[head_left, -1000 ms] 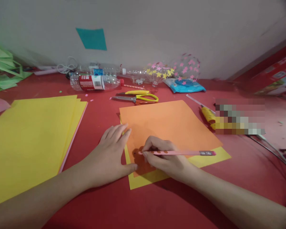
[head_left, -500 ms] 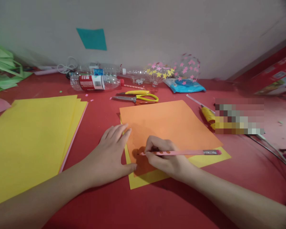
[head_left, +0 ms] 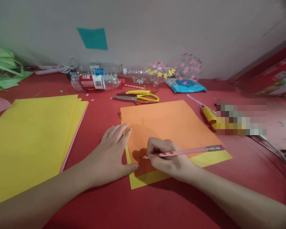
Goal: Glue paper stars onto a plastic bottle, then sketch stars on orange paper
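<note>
Down on the red tabletop (head_left: 105, 105), a broad stack of yellow paper sheets (head_left: 33, 136) lies at your left, well apart from the orange paper sheet (head_left: 166, 127) that rests on a yellow sheet (head_left: 212, 157) directly before you. Your left hand (head_left: 109, 156) lies flat with fingers spread, pressing the orange sheet's left edge. Your right hand (head_left: 168, 157) has its fingers closed around a slim pink pencil (head_left: 183, 152), tip touching the orange sheet near its lower left corner. Beyond, yellow-handled scissors (head_left: 139, 97) lie beside a clear plastic bottle with a red label (head_left: 95, 82).
</note>
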Available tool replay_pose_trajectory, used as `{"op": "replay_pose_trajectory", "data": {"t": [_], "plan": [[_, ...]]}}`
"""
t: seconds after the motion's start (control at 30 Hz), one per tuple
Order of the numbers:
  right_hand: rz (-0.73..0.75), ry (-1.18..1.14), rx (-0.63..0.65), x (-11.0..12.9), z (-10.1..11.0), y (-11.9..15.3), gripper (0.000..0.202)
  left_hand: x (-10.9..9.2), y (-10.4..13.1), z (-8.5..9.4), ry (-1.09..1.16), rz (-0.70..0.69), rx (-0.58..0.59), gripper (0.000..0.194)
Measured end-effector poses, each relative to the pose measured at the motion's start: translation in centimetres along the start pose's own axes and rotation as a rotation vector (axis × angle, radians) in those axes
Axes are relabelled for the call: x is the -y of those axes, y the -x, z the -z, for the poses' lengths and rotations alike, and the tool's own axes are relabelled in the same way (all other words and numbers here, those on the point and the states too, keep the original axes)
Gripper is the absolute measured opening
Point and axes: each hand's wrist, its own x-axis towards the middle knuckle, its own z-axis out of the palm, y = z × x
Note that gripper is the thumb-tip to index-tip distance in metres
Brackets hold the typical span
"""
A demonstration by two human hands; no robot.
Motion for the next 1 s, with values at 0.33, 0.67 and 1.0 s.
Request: {"op": "replay_pose_trajectory", "data": {"t": [0.33,0.67,1.0], "plan": [[0.017,0.030,-0.026,0.0,-0.5,0.0,0.009,0.0,0.0,-0.2,0.003,0.001,-0.019,0.090],[0.014,0.090,-0.025,0.7,-0.8,0.0,0.010,0.1,0.0,-0.2,-0.042,-0.002,-0.001,0.089],[-0.012,0.121,-0.037,0.7,-1.0,0.0,0.009,0.3,0.2,-0.3,-0.040,0.013,-0.005,0.090]]}}
